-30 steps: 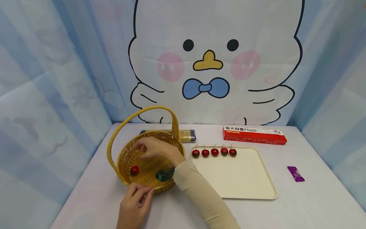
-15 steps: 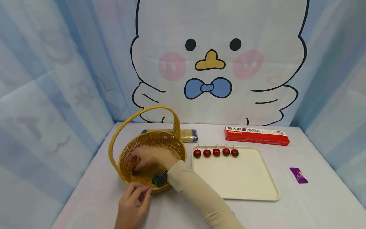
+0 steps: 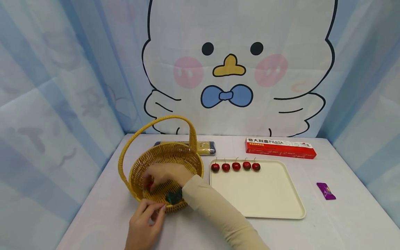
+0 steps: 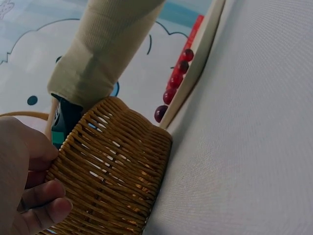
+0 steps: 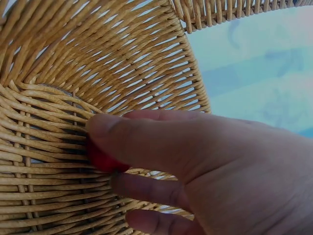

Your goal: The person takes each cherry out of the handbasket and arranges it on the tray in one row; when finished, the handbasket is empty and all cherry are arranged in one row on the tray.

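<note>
A yellow wicker basket (image 3: 168,149) with a tall arched handle stands at the left of the table, tilted toward me. Inside it, my right hand (image 3: 167,173) pinches a dark red cherry (image 5: 101,157) between thumb and fingers, low by the woven bottom. The fingers cover much of the cherry in the right wrist view. My left hand (image 3: 145,222) holds the basket's near rim, thumb and fingertips at the edge; the left wrist view shows these fingers (image 4: 46,196) against the woven wall. Right of the basket, several cherries (image 3: 236,166) with stems stand in a row on a cream tray (image 3: 259,198).
Behind the basket lies a yellow and dark blue packet (image 3: 206,148). A red and white pasta box (image 3: 280,149) is at the back right, and a small purple wrapped packet (image 3: 326,191) sits right of the tray. A printed curtain (image 3: 228,114) closes off the back.
My right hand has moved down and left inside the basket and now grips the cherry that lay in it. The left hand has stayed on the rim.
</note>
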`<state>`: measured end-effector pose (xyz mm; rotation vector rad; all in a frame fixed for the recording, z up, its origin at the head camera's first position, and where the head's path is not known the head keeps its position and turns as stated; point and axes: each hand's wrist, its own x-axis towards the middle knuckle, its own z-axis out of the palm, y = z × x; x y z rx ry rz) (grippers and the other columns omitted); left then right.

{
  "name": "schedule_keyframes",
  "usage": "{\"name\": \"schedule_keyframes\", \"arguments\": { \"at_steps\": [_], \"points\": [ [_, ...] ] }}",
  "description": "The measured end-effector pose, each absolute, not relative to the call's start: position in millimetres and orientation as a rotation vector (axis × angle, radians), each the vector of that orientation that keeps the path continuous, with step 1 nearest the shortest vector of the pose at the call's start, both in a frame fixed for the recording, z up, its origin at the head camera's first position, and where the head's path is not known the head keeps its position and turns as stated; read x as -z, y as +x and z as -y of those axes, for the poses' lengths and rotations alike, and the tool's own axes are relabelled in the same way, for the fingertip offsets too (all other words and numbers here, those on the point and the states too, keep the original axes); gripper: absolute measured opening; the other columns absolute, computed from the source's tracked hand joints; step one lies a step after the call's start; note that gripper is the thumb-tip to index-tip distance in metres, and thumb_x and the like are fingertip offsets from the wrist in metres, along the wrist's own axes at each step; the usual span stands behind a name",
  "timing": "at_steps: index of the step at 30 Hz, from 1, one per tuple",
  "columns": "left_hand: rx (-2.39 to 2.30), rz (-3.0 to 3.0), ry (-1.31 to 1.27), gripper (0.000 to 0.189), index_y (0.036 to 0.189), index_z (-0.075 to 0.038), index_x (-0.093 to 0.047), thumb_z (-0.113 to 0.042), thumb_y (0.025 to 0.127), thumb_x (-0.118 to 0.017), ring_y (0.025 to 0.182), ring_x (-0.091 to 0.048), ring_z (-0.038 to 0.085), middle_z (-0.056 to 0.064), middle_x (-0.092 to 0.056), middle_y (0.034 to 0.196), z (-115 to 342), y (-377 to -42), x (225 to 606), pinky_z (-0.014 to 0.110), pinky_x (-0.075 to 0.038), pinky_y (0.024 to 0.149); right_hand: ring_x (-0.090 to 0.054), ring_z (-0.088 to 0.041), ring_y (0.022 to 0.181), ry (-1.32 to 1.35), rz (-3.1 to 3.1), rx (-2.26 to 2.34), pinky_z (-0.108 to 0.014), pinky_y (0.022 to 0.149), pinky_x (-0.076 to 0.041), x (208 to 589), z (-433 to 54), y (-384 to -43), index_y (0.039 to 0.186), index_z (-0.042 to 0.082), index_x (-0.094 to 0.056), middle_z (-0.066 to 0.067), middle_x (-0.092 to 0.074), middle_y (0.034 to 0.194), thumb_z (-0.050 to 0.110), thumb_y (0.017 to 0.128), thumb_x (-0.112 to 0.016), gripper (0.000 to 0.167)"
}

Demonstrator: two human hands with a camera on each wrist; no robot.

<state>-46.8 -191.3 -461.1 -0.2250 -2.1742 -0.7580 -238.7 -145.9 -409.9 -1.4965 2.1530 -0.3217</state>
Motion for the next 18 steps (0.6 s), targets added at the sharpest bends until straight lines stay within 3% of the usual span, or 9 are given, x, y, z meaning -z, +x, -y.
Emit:
{"name": "schedule_keyframes", "arguments": {
  "at_steps": [10,18],
  "points": [
    [0.769,2.175,-0.222,0.027,0.083,-0.009,-0.075,0.01,0.066,-0.085,0.066,-0.047,-0.002,-0.005,-0.054,0.083,191.0,-47.0,463.7,0.01,-0.04,0.056,-0.063,-0.003,0.092,-1.452,-2.157,0.303,-0.015,0.079,-0.05,410.6,144.9,-239.1,0.11,0.016,-0.072,0.007,-0.07,0.102,0.015,0.089,-0.077,0.021],
    [0.77,2.174,-0.23,0.027,0.084,-0.009,-0.075,0.009,0.067,-0.085,0.066,-0.047,-0.002,-0.004,-0.054,0.083,192.2,-46.8,463.2,0.009,-0.04,0.056,-0.061,-0.002,0.095,-1.501,-2.212,0.283,-0.015,0.081,-0.049,400.9,140.8,-240.2,0.115,0.016,-0.071,0.007,-0.069,0.106,0.014,0.092,-0.073,0.023]
  ]
}}
